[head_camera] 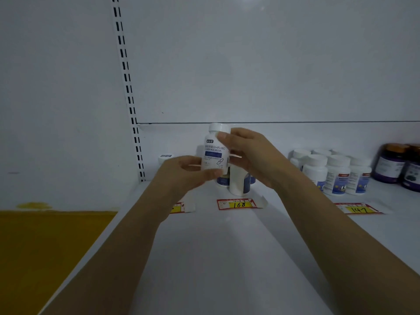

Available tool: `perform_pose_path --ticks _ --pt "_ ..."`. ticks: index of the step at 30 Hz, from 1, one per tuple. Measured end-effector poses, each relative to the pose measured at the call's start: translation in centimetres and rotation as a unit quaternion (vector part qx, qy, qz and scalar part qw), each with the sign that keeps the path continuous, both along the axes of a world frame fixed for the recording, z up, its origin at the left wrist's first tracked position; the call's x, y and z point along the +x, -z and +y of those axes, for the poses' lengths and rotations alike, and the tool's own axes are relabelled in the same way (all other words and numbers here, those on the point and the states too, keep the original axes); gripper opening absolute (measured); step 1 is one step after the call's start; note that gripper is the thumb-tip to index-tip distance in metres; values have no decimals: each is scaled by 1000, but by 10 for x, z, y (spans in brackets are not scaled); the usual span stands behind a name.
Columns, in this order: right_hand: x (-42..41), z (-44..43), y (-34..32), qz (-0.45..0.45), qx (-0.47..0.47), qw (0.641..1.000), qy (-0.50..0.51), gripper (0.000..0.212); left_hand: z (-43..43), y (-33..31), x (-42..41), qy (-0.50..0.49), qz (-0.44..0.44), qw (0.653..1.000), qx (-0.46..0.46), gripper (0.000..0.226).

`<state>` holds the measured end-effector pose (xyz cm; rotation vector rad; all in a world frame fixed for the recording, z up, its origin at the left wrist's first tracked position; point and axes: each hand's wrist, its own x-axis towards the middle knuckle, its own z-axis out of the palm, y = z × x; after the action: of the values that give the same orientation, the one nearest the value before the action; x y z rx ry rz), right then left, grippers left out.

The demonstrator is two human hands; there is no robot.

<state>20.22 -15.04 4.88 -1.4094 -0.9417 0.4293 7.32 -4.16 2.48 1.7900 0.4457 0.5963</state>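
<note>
White bottle (214, 153) (capped, contents unseen), held.

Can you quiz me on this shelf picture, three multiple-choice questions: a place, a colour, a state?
1. Where on the white shelf stand the round dark amber jars? A far left B far right C middle
2. What colour is the cap of the white plastic bottle with blue label? A red B green C white
3. That bottle is: A held in both hands B lying down C capless
B, they stand at the right edge; C, cap matches the body; A, left hand and right hand grip it.
</note>
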Motion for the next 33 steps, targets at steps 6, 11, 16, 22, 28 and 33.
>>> perform_pose_path --ticks 6,11,16,22,28,33 --pt "-2 0 1 -72 5 997 7 32 1 5 2 -48 -48 992 103 50" --pt "-10 3 -1 -172 -47 980 85 30 3 11 4 -86 -41 983 159 51" --pt "-15 19 0 -191 -80 973 101 27 8 20 0 -103 8 974 204 49" --pt "-7 53 -11 -191 -132 966 117 34 19 20 -23 -170 96 923 331 46" --pt "10 89 1 -221 -202 945 129 36 37 28 -59 -169 229 885 368 61" --pt "19 111 27 -230 -244 932 136 32 37 47 -67 -132 347 847 381 86"
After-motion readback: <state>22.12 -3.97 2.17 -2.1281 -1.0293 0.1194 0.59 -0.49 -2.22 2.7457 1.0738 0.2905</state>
